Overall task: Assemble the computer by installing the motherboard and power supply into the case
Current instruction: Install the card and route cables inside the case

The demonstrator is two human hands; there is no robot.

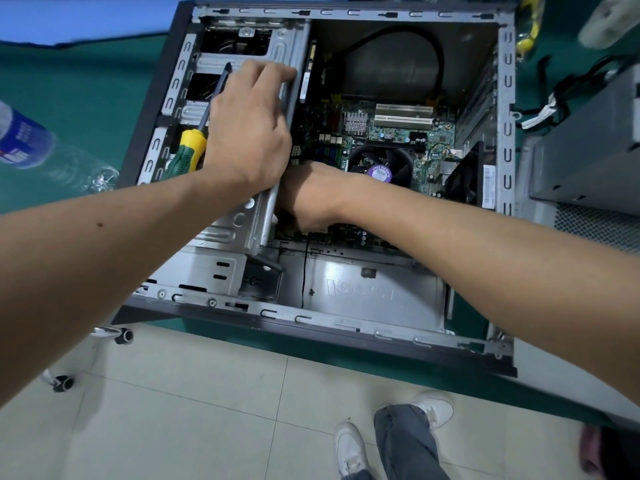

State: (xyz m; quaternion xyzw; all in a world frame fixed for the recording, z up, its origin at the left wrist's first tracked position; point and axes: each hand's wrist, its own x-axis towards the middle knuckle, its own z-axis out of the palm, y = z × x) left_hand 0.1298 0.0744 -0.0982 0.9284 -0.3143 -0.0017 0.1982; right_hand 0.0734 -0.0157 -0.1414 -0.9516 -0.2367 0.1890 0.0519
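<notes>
The open computer case (507, 109) lies on its side on a green table. The green motherboard (398, 133), with a black CPU fan (381, 168), sits inside it. My left hand (249, 123) lies on the metal drive cage (221, 223), its fingers curled over the cage's right edge. My right hand (311, 195) reaches down beside the cage to the motherboard's near left corner, and its fingers are hidden. The grey power supply (588, 147), with its cable bundle, stands outside the case on the right.
A screwdriver (192, 147) with a yellow and green handle rests on the drive cage by my left hand. A plastic water bottle (24, 136) lies on the table at left. A black cable loops at the case's far end. Below are floor tiles, chair casters and my feet.
</notes>
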